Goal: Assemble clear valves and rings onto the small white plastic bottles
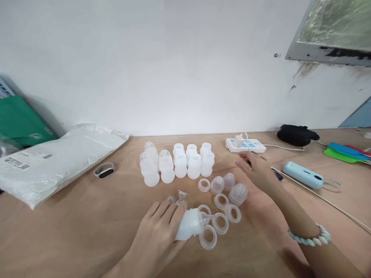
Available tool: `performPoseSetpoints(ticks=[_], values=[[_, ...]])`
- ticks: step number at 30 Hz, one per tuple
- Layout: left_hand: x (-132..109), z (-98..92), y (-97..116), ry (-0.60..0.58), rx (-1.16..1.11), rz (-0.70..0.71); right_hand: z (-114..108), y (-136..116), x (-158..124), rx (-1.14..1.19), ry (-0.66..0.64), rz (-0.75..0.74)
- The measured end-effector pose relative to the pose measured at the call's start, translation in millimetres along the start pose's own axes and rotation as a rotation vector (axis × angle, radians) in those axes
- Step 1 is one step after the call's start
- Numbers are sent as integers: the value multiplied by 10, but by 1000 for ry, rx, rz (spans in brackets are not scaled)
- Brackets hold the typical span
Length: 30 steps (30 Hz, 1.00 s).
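My left hand (pixel 162 226) is wrapped round a white baby bottle (pixel 187 224), tilted over with its clear nipple pointing right above several collar rings (pixel 208 237). Loose clear nipples (pixel 181 196) lie just beyond my left fingers, partly hidden. My right hand (pixel 255 168) reaches over a dark phone (pixel 277 174), fingers apart, near the power strip; whether it touches the phone I cannot tell. Between the hands lie three translucent dome caps (pixel 238 194). Behind them stand several open white bottles (pixel 194 166) and three capped bottles (pixel 166 166).
A white plastic parcel (pixel 63 154) and a smart band (pixel 104 170) lie at left. By the wall is a power strip (pixel 256 146) with a charger. A light blue power bank (pixel 303 175), a cable, a black pouch (pixel 297 135) and coloured flat pieces (pixel 344 152) lie at right.
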State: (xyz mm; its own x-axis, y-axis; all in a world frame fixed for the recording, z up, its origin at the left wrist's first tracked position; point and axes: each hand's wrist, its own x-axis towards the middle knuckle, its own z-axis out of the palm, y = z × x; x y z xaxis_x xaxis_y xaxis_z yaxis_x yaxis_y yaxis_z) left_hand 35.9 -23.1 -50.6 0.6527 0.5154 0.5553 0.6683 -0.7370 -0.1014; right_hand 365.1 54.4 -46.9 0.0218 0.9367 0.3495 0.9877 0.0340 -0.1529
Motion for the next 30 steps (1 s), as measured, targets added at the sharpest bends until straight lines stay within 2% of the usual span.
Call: performPoseSetpoints(ticks=[3,6,9,11,13,16,19,25,30], values=[[8,-3,0,-20,17,-12,-33,-282,-106,102,-81,-333],[3,10,0,-33,28,-25,-13,-436,-190,87,-105,-499],[2,8,-3,-55,33,-28,-82,-478,-228,141,-18,-476],[9,-4,-6,-66,25,-42,-192,-506,-263,306,81,-448],[24,-21,-10,-73,-2,-78,-304,-565,-325,527,117,-434],[48,-49,-21,-126,-85,-159,-384,-691,-438,789,22,-488],[55,-64,-32,-184,-144,-241,-364,-785,-510,933,-63,-584],[63,-83,-32,-264,-196,-337,-330,-751,-490,953,-67,-584],[73,-98,-28,-197,-197,-289,-325,-842,-530,1005,-139,-642]])
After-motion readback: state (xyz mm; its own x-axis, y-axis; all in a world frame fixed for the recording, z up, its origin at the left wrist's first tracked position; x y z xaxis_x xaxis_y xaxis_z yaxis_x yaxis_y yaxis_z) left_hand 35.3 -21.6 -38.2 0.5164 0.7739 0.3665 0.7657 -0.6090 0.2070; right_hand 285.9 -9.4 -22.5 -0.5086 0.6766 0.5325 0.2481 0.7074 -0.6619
